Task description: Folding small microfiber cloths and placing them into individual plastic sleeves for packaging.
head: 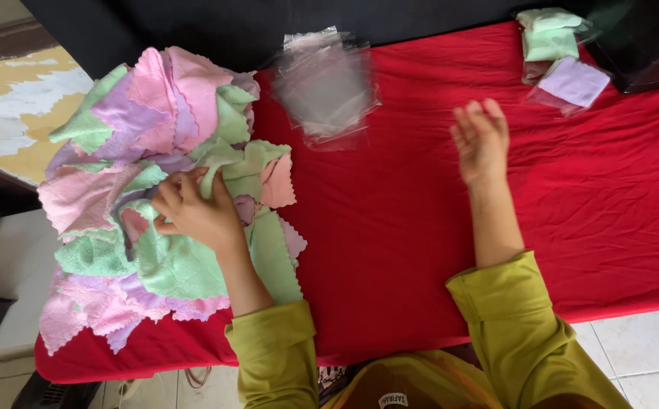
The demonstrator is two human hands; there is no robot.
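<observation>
A heap of small pastel cloths [140,189] in pink, green and lilac lies on the left part of the red-covered table [420,227]. My left hand [193,208] rests on the heap and pinches the edge of a green cloth [242,168] near the top. My right hand [482,140] hovers over bare red cover with fingers apart and nothing in it. A stack of clear plastic bags [325,87] lies at the far edge, between the hands and a little beyond them.
Bagged folded cloths, green [549,34] and lilac [574,82], lie at the far right corner beside a dark box [648,45]. A black cloth [231,26] hangs behind the table. White floor tiles [648,348] show at the lower right.
</observation>
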